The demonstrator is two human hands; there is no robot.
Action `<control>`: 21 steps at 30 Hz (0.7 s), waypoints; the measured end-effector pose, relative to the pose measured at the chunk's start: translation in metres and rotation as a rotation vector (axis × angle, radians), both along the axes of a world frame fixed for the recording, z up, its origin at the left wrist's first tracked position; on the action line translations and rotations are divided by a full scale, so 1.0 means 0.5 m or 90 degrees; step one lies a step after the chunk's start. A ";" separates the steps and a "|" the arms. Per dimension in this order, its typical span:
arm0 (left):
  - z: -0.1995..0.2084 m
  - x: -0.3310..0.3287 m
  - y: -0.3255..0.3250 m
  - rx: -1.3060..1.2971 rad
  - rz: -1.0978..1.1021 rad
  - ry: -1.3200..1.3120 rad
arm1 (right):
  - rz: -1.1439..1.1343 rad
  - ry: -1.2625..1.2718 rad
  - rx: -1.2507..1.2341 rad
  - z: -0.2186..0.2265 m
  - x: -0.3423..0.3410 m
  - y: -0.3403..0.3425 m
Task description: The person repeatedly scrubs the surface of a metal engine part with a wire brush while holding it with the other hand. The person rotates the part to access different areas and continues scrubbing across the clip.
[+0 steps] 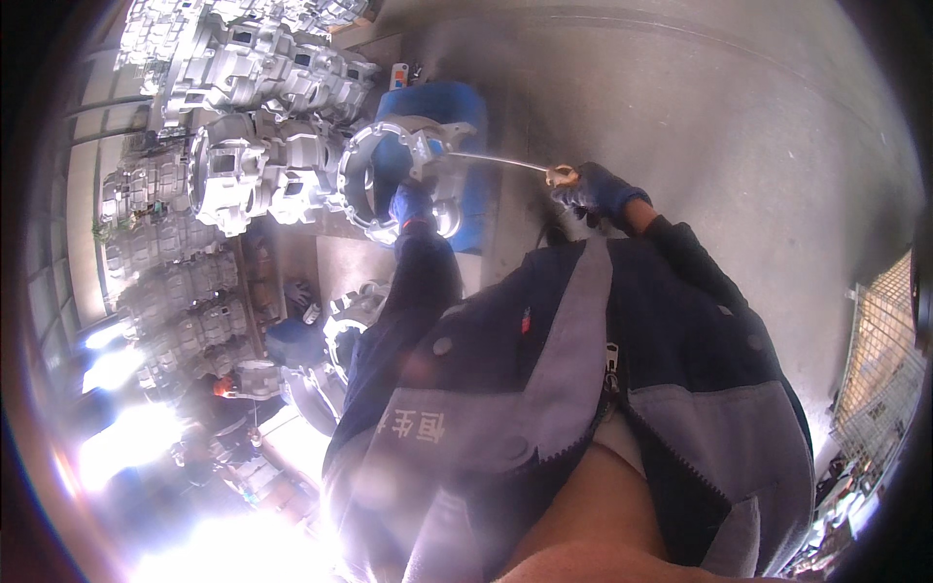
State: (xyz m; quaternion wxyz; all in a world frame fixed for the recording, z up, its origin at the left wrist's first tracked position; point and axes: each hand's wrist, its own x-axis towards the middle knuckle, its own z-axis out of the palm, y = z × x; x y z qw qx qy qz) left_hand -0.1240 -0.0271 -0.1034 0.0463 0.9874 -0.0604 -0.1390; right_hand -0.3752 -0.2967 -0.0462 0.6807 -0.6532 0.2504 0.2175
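Note:
A silvery metal housing casting [428, 146] with a large round opening rests on a blue support [472, 199]. My left hand [413, 202], in a dark blue glove, is closed on the near side of the casting's ring; its fingers are partly hidden. Out to the right, my gloved right hand [601, 192] wraps round the tan handle of a long thin file [505, 161]. The file's bright shaft points left, and its far end meets the casting's right side. Glare hides the exact contact.
Rows of similar castings [262, 160] stand close on the left. More castings [355, 325] lie by my left forearm. A small white-and-orange object [399, 76] sits behind the blue support. Grey floor [700, 117] spreads right, with a wire mesh cage [880, 340] at the edge.

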 end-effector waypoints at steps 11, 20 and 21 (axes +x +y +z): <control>-0.030 0.027 0.012 0.013 -0.008 0.027 | 0.042 -0.013 -0.033 -0.014 0.013 0.011; -0.010 0.019 0.013 -0.023 -0.078 -0.001 | 0.081 -0.073 -0.333 0.036 0.035 0.007; -0.012 0.024 0.012 -0.031 -0.071 0.006 | 0.078 -0.084 -0.375 0.039 0.034 0.007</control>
